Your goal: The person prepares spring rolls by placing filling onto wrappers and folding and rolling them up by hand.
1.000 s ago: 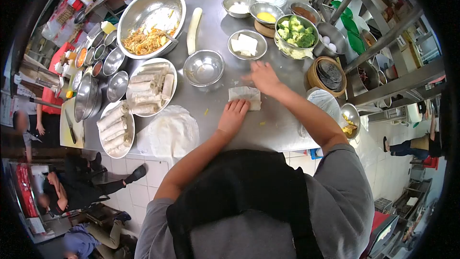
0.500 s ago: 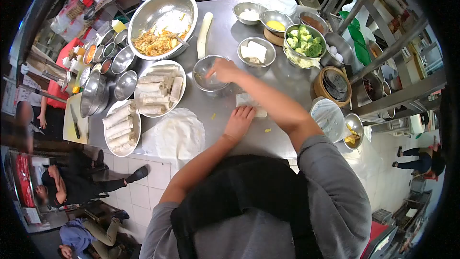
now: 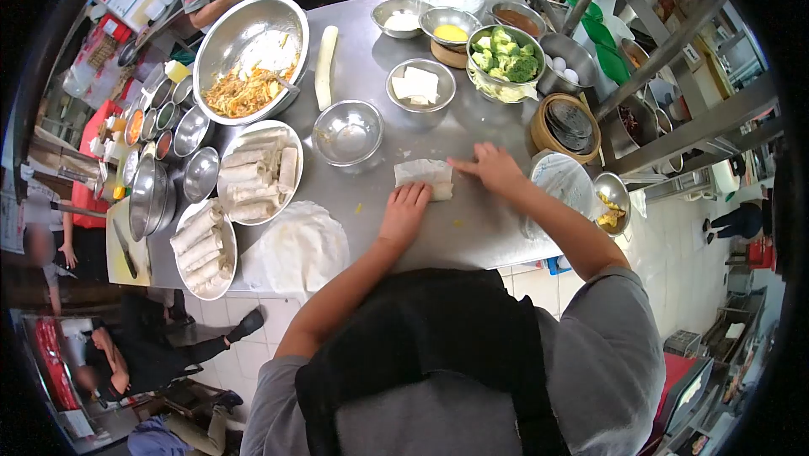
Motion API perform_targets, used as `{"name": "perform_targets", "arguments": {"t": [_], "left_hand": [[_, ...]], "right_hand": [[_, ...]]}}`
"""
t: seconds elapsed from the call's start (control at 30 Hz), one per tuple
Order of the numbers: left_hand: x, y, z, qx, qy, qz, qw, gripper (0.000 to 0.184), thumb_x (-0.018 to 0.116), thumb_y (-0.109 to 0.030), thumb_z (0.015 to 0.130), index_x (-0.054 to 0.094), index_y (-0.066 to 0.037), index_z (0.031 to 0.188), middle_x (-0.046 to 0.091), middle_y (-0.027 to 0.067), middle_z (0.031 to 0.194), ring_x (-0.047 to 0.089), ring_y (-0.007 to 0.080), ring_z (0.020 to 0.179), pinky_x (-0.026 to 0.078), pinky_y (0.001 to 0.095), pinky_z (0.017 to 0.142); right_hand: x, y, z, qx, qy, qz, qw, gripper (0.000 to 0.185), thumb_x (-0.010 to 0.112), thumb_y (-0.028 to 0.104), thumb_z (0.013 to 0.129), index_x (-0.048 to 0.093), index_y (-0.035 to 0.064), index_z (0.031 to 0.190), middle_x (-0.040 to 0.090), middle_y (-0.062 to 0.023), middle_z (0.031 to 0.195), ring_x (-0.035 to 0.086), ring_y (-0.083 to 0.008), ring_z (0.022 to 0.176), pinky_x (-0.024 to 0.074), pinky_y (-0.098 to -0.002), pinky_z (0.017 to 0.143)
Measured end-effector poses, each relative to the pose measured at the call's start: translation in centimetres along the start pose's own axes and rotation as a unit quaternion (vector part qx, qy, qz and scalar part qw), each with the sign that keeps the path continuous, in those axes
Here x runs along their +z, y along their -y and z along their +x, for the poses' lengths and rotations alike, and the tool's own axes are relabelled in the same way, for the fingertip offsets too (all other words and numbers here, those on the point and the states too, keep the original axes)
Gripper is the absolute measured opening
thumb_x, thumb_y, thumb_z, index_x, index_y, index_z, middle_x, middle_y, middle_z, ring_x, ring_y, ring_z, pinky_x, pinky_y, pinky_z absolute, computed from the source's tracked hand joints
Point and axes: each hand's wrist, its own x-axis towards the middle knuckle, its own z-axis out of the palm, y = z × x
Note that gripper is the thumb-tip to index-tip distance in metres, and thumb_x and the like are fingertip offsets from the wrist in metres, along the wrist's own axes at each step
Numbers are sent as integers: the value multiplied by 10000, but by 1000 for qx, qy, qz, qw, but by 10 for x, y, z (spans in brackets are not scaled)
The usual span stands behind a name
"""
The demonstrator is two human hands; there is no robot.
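My left hand (image 3: 406, 211) lies with its fingers flat on the near left part of a partly rolled wrapper (image 3: 425, 174) on the steel table. At the wrapper's right edge is my right hand (image 3: 493, 168), its index finger stretched out to the wrapper's upper right corner, holding nothing. A metal bowl (image 3: 348, 133) with a little residue inside stands to the upper left of the wrapper. Rolled wrappers fill two white oval plates, one (image 3: 259, 173) behind the other (image 3: 205, 250). A stack of thin wrappers (image 3: 297, 247) rests at the near table edge.
A large bowl of shredded filling (image 3: 249, 89) leans at the back left, beside a long pale vegetable (image 3: 325, 68). Bowls with white blocks (image 3: 419, 85) and broccoli (image 3: 506, 56) stand behind, a bamboo steamer (image 3: 566, 128) at right. A knife (image 3: 125, 249) lies left. Other people are around.
My right hand dipped to the metal bowl half a second ago and has come back right to the wrapper's edge. My left hand stays on the wrapper. The view has shifted.
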Motion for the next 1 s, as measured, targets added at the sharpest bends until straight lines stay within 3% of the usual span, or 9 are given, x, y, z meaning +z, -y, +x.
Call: {"name": "perform_targets", "arguments": {"t": [0.13, 0.23, 0.4, 0.47, 0.63, 0.73, 0.83, 0.93, 1.0], "left_hand": [[-7, 4, 2, 15, 6, 29, 999, 419, 506, -124, 889, 530, -66, 1303, 579, 107, 1317, 531, 275, 1238, 397, 421, 1042], [-5, 2, -4, 15, 8, 28, 999, 421, 503, -120, 890, 527, -66, 1307, 574, 104, 1326, 530, 273, 1240, 398, 414, 1042], [-5, 3, 1, 11, 5, 29, 1000, 428, 507, -128, 889, 526, -62, 1311, 574, 110, 1323, 531, 271, 1243, 400, 415, 1047], [-4, 3, 0, 18, 1, 35, 999, 425, 515, -137, 883, 533, -57, 1300, 578, 118, 1310, 538, 269, 1236, 407, 418, 1046], [-4, 3, 0, 17, -1, 27, 999, 420, 516, -129, 881, 540, -54, 1294, 584, 121, 1308, 543, 277, 1232, 407, 420, 1046], [-4, 3, 0, 12, -10, 22, 1000, 416, 520, -126, 878, 544, -57, 1287, 585, 117, 1306, 545, 277, 1230, 407, 421, 1045], [1, 3, -2, 4, -14, 10, 1000, 412, 523, -125, 875, 547, -62, 1281, 589, 111, 1295, 549, 272, 1220, 409, 423, 1041], [5, 3, 0, 1, -23, 10, 1000, 403, 524, -126, 873, 551, -69, 1271, 597, 104, 1274, 557, 266, 1203, 413, 426, 1035], [3, 2, 0, 2, -27, 8, 1000, 396, 525, -127, 872, 553, -73, 1264, 601, 100, 1261, 561, 264, 1194, 415, 427, 1032]], "right_hand": [[-10, 11, 11, -92, -34, -1, 995, 642, 501, 90, 932, 492, 523, 1405, 531, -118, 1095, 545, -285, 1108, 467, -444, 920], [-1, 13, 19, -89, 12, -3, 996, 580, 530, 104, 911, 560, 444, 1380, 536, -114, 1101, 529, -281, 1132, 451, -432, 938], [-41, 33, 90, -98, -155, 30, 983, 467, 531, 78, 887, 708, 334, 1235, 557, -82, 1051, 528, -250, 1113, 420, -394, 936], [-55, 62, 124, -108, -140, 85, 981, 421, 560, 105, 875, 728, 323, 1193, 572, -87, 1060, 519, -242, 1136, 411, -422, 937], [-24, 117, 199, -146, -164, -25, 975, 354, 603, 143, 858, 754, 326, 1121, 586, -115, 1149, 507, -257, 1185, 390, -479, 996], [-30, 125, 214, -127, -78, -41, 988, 383, 579, 53, 843, 779, 309, 1046, 587, -135, 1180, 509, -272, 1198, 394, -471, 1013], [-65, 107, 204, -105, -44, 157, 981, 460, 540, -52, 786, 795, 268, 994, 584, -137, 1112, 528, -295, 1134, 417, -433, 982], [-65, 56, 175, -174, -87, 339, 921, 491, 519, -102, 743, 797, 232, 972, 564, -134, 1025, 538, -312, 1035, 434, -394, 925], [-66, 27, 128, -209, -47, 291, 932, 471, 525, -109, 726, 795, 201, 954, 535, -119, 954, 528, -313, 967, 434, -376, 870]]}}
